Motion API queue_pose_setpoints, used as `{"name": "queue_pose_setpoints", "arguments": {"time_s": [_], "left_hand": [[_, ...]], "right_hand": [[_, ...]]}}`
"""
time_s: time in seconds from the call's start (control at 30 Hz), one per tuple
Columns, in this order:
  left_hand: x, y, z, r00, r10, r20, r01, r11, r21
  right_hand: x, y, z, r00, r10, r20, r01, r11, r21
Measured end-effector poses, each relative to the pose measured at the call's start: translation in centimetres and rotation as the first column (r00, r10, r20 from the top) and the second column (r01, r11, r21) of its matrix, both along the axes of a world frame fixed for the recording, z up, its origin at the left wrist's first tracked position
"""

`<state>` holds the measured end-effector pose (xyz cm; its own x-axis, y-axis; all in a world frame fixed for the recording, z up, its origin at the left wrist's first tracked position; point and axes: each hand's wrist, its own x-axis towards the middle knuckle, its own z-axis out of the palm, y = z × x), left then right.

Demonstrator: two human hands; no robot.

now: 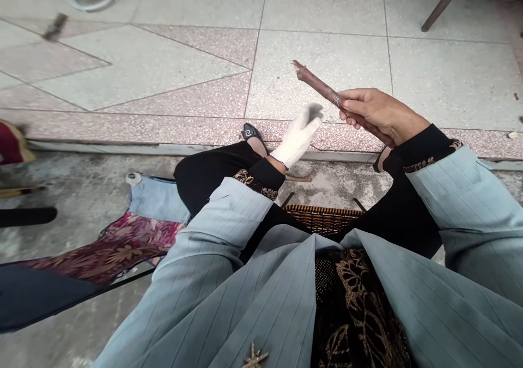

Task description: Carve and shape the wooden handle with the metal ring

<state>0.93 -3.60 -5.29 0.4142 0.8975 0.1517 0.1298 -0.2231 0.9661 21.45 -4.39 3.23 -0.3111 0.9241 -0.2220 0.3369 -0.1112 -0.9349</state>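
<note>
My right hand grips a long reddish-brown stick near its lower end, with the frayed tip pointing up and to the left over the tiled floor. My left hand wears a white glove with a dark-stained fingertip area. It is raised just below and left of the stick, fingers together and blurred, holding nothing that I can see. Both arms are in light blue pinstriped sleeves over black cuffs. I am seated, with black trousers and dark shoes in view.
A woven brown basket sits between my legs. Patterned red and blue cloth lies on the concrete at my left. A tiled step edge runs across. A chair leg stands at the top right.
</note>
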Motion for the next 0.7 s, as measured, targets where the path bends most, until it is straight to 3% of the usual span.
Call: {"name": "queue_pose_setpoints", "arguments": {"time_s": [0.1,0.2,0.3,0.4,0.47,0.57,0.63,0.7], "left_hand": [[0.8,-0.9,0.3,0.983,-0.117,0.144,0.148,0.962,-0.230],[0.8,-1.8,1.2,0.946,-0.236,0.221,0.300,0.896,-0.328],[0.3,-1.9,2.3,0.924,-0.329,0.195,0.380,0.849,-0.367],[-0.3,-1.0,3.8,0.917,-0.391,0.081,0.392,0.843,-0.368],[-0.6,0.0,5.1,0.894,-0.446,-0.046,0.404,0.846,-0.348],[-0.7,1.9,6.9,0.868,-0.432,-0.245,0.383,0.896,-0.224],[-0.7,3.1,7.7,0.844,-0.414,-0.340,0.386,0.910,-0.148],[-0.6,4.1,8.1,0.835,-0.396,-0.381,0.383,0.917,-0.113]], "right_hand": [[0.5,0.2,-0.2,0.992,-0.023,0.121,0.014,0.997,0.072],[1.3,0.5,-0.3,0.933,-0.033,0.357,-0.030,0.985,0.170],[2.2,0.6,-0.7,0.777,-0.064,0.626,-0.132,0.956,0.261],[2.7,0.4,-1.3,0.599,0.014,0.801,-0.262,0.948,0.180],[2.9,0.0,-1.5,0.565,0.200,0.801,-0.379,0.925,0.037],[2.8,-0.7,-1.1,0.607,0.473,0.639,-0.552,0.829,-0.090],[2.7,-1.1,-0.4,0.639,0.554,0.534,-0.607,0.789,-0.093],[2.7,-1.4,0.5,0.675,0.561,0.480,-0.609,0.791,-0.067]]}}
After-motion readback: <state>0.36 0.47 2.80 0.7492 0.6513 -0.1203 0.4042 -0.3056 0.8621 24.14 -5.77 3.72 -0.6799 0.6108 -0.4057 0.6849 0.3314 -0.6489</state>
